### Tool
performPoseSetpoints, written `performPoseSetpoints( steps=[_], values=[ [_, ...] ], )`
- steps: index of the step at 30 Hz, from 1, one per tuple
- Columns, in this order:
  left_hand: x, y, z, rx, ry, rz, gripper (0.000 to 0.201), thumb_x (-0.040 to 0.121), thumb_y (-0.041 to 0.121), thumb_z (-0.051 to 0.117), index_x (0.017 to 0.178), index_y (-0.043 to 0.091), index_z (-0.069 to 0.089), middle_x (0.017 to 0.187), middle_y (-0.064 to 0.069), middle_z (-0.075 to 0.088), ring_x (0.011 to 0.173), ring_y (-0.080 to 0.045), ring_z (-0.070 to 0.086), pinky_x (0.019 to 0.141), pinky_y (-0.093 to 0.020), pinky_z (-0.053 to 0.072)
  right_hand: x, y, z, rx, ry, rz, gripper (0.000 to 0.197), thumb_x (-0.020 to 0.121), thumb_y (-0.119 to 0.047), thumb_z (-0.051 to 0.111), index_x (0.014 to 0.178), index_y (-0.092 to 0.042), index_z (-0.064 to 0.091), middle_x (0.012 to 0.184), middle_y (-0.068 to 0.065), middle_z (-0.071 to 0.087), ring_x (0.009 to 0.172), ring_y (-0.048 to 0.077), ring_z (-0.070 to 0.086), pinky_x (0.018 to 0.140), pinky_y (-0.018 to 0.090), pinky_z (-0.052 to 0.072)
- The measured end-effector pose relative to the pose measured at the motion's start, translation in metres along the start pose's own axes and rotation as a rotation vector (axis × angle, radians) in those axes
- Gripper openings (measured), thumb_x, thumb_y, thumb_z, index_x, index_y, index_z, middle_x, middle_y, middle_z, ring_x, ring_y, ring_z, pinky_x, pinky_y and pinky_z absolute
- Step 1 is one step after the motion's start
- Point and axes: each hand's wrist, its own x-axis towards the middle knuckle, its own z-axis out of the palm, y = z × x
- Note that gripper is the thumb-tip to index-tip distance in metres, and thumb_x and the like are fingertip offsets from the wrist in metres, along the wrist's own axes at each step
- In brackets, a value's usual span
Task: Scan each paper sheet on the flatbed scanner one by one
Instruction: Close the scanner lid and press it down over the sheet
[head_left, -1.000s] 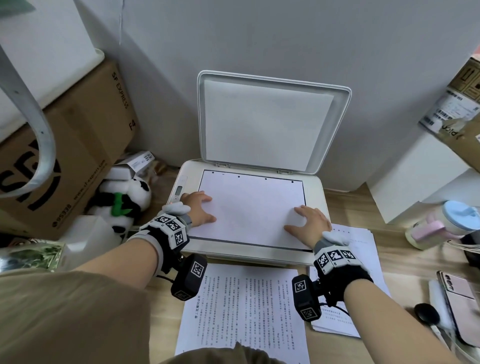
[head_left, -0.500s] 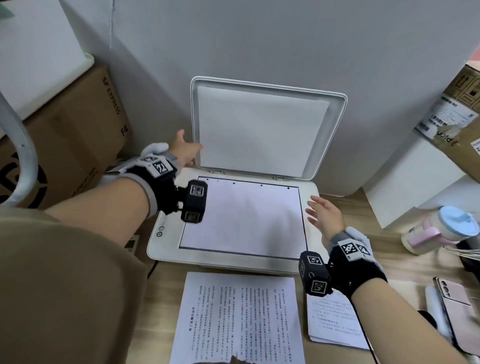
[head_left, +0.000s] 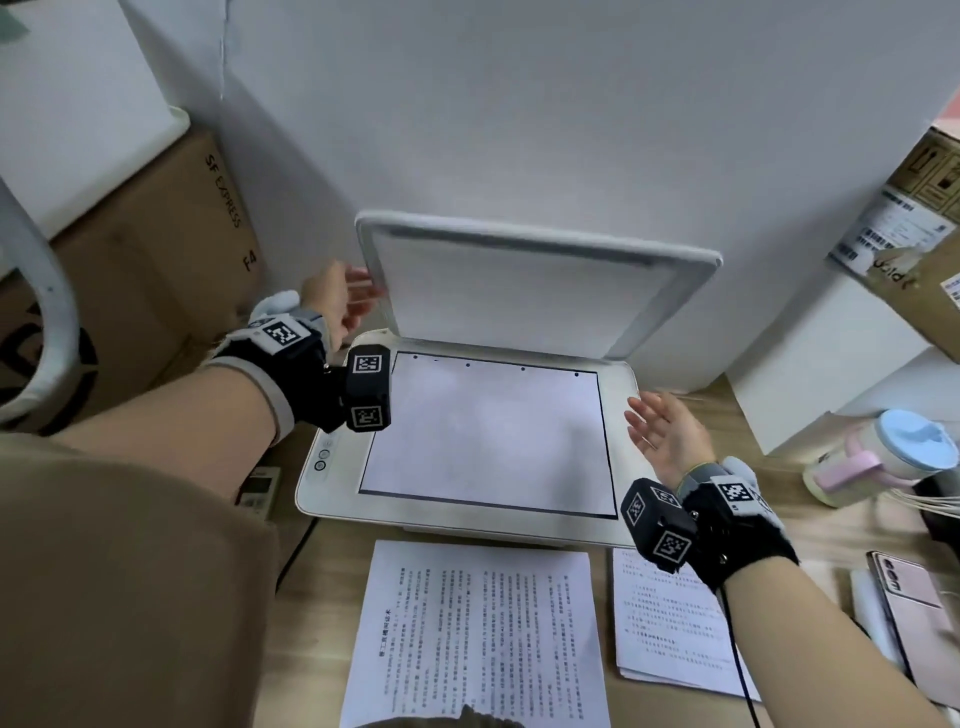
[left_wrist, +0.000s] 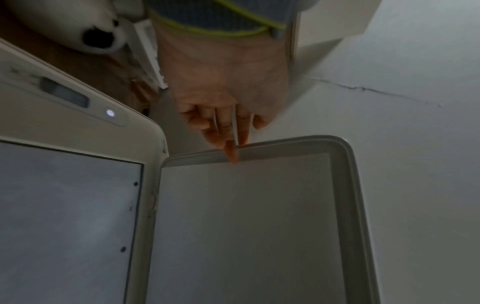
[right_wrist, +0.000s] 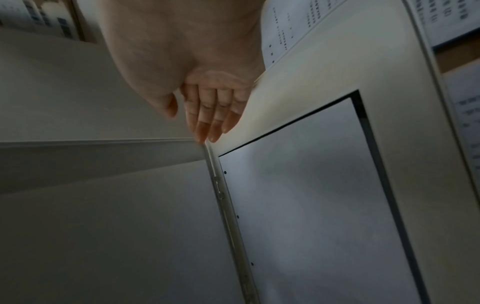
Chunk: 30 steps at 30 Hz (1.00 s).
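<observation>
A white flatbed scanner (head_left: 621, 447) stands against the wall with its lid (head_left: 530, 291) raised and tilting forward. A blank-side-up paper sheet (head_left: 488, 431) lies flat on the glass. My left hand (head_left: 345, 301) is at the lid's left edge, fingers (left_wrist: 231, 148) straight and touching the rim (left_wrist: 285, 142). My right hand (head_left: 662, 431) hovers open just right of the scanner bed, palm toward the sheet, holding nothing. A printed sheet (head_left: 478, 634) lies on the desk in front of the scanner. A stack of printed sheets (head_left: 670, 629) lies to its right, under my right wrist.
A cardboard box (head_left: 171, 249) stands left of the scanner. A white box (head_left: 831, 364) and a labelled carton (head_left: 914, 223) sit to the right. A pink and blue cup (head_left: 883, 452) and a phone (head_left: 914, 608) lie on the wooden desk at the right.
Both hands left the sheet on the glass. The left hand rose to the lid's left edge and the lid has tipped forward. The right hand drew off to the scanner's right side.
</observation>
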Motion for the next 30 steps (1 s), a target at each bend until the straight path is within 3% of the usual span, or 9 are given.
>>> performPoseSetpoints(
  steps=[3, 8, 12, 14, 19, 21, 23, 27, 30],
  values=[
    [-0.010, -0.022, -0.019, 0.054, -0.066, -0.003, 0.032, 0.085, 0.016, 0.044, 0.060, 0.016, 0.064, 0.059, 0.002, 0.066, 0.041, -0.008, 0.051, 0.049, -0.023, 0.030, -0.005, -0.005, -0.006, 0.055, -0.015, 0.032, 0.036, 0.100, -0.036, 0.033, 0.090, -0.014, 0.060, 0.065, -0.004, 0.072, 0.075, 0.015, 0.062, 0.070, 0.024, 0.047],
    [-0.027, -0.060, -0.041, 0.161, -0.068, -0.032, 0.016, 0.086, 0.019, 0.055, 0.071, 0.015, 0.062, 0.063, 0.000, 0.056, 0.047, -0.010, 0.048, 0.040, -0.012, 0.033, -0.003, -0.004, -0.024, 0.135, -0.012, 0.074, 0.024, 0.094, -0.034, 0.047, 0.079, -0.017, 0.055, 0.060, -0.003, 0.065, 0.055, 0.011, 0.063, 0.053, 0.017, 0.051],
    [-0.040, -0.085, -0.051, 0.173, -0.068, -0.058, 0.010, 0.088, 0.015, 0.054, 0.079, 0.015, 0.059, 0.047, 0.003, 0.059, 0.030, -0.003, 0.047, 0.031, -0.007, 0.030, 0.003, 0.003, -0.038, -0.233, 0.095, 0.076, 0.014, 0.085, -0.021, 0.064, 0.080, -0.007, 0.061, 0.066, 0.004, 0.067, 0.054, 0.017, 0.062, 0.055, 0.027, 0.052],
    [-0.043, -0.094, -0.056, 0.195, -0.069, -0.110, 0.011, 0.091, 0.014, 0.052, 0.096, 0.010, 0.061, 0.042, 0.005, 0.061, 0.041, -0.006, 0.054, 0.038, -0.013, 0.037, -0.001, 0.007, -0.040, -0.415, 0.137, 0.078, 0.015, 0.082, -0.022, 0.068, 0.080, -0.009, 0.063, 0.082, 0.008, 0.067, 0.066, 0.022, 0.060, 0.063, 0.031, 0.050],
    [-0.050, -0.101, -0.060, 0.291, -0.115, -0.219, 0.036, 0.100, 0.016, 0.040, 0.133, 0.003, 0.046, 0.122, -0.017, 0.062, 0.068, -0.014, 0.053, 0.057, -0.019, 0.047, -0.004, 0.014, -0.036, -0.701, 0.174, 0.075, 0.023, 0.086, -0.023, 0.063, 0.069, -0.016, 0.050, 0.070, 0.001, 0.049, 0.062, 0.014, 0.045, 0.064, 0.020, 0.039],
    [-0.052, -0.101, -0.059, 0.319, -0.095, -0.212, 0.035, 0.099, 0.014, 0.041, 0.132, 0.001, 0.046, 0.128, -0.021, 0.057, 0.063, -0.015, 0.058, 0.049, -0.016, 0.050, -0.006, 0.015, -0.034, -0.843, 0.157, 0.128, 0.025, 0.076, -0.036, 0.062, 0.074, -0.013, 0.050, 0.070, 0.003, 0.048, 0.064, 0.016, 0.046, 0.068, 0.020, 0.037],
    [-0.051, -0.104, -0.060, 0.338, -0.060, -0.186, 0.029, 0.098, 0.011, 0.044, 0.123, -0.001, 0.051, 0.118, -0.023, 0.061, 0.044, -0.012, 0.061, 0.038, -0.013, 0.046, -0.009, 0.013, -0.032, -0.838, 0.133, 0.105, 0.024, 0.077, -0.031, 0.066, 0.083, -0.009, 0.060, 0.073, 0.005, 0.054, 0.066, 0.017, 0.052, 0.057, 0.012, 0.044],
    [-0.043, -0.106, -0.060, 0.337, 0.000, -0.183, 0.018, 0.098, 0.009, 0.044, 0.081, 0.008, 0.051, 0.057, -0.004, 0.068, 0.026, -0.004, 0.052, 0.032, -0.011, 0.039, -0.009, 0.010, -0.037, -0.837, 0.197, 0.070, 0.019, 0.095, -0.024, 0.050, 0.096, -0.007, 0.059, 0.091, 0.011, 0.059, 0.081, 0.021, 0.056, 0.074, 0.025, 0.042],
    [-0.029, -0.106, -0.068, 0.418, 0.067, -0.105, 0.017, 0.095, 0.007, 0.047, 0.099, 0.001, 0.063, 0.046, 0.004, 0.060, 0.028, 0.003, 0.049, 0.042, -0.014, 0.043, -0.002, 0.012, -0.038, -0.736, 0.222, 0.017, 0.006, 0.090, -0.021, 0.057, 0.093, -0.015, 0.057, 0.088, 0.003, 0.057, 0.063, 0.011, 0.045, 0.058, 0.020, 0.036]
  ],
)
